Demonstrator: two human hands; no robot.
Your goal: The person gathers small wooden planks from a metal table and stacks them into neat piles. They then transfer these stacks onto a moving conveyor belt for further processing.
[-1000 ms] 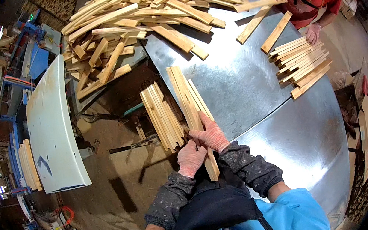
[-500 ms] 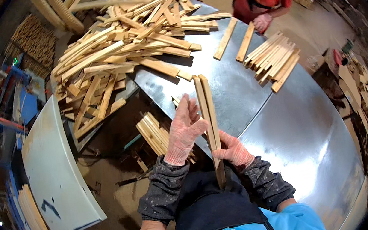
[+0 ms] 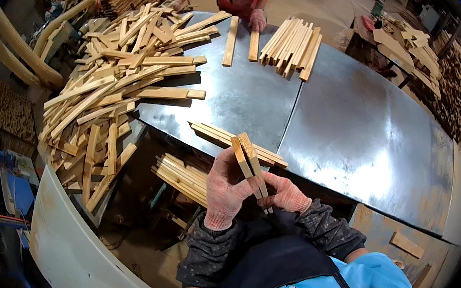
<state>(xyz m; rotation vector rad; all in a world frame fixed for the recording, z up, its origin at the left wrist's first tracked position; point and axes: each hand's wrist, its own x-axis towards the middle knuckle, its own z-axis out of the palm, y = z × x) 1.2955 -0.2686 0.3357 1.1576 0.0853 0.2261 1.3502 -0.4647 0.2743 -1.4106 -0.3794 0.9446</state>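
Observation:
Two pale wooden strips (image 3: pixel 246 162) are held side by side in front of my apron, their sawn ends tipped up toward me. My gloved left hand (image 3: pixel 224 191) is closed round them from the left, thumb across their front. Lower down, my gloved right hand (image 3: pixel 286 192) grips them from the right; some of its fingers are hidden. Just beyond, a few more strips (image 3: pixel 220 135) lie along the near edge of the metal table (image 3: pixel 349 116).
A big heap of wooden strips (image 3: pixel 117 80) covers the table's far left. Across the table, a person's gloved hand (image 3: pixel 257 20) touches a strip beside a neat row of strips (image 3: pixel 290 46). Below the edge sits a strip stack (image 3: pixel 179 177); a pale curved panel (image 3: pixel 81 245) stands left.
My left hand was open beside the strips and now closes round them. The strips have tipped so their ends face me. My view has shifted, showing the strips along the table edge more fully.

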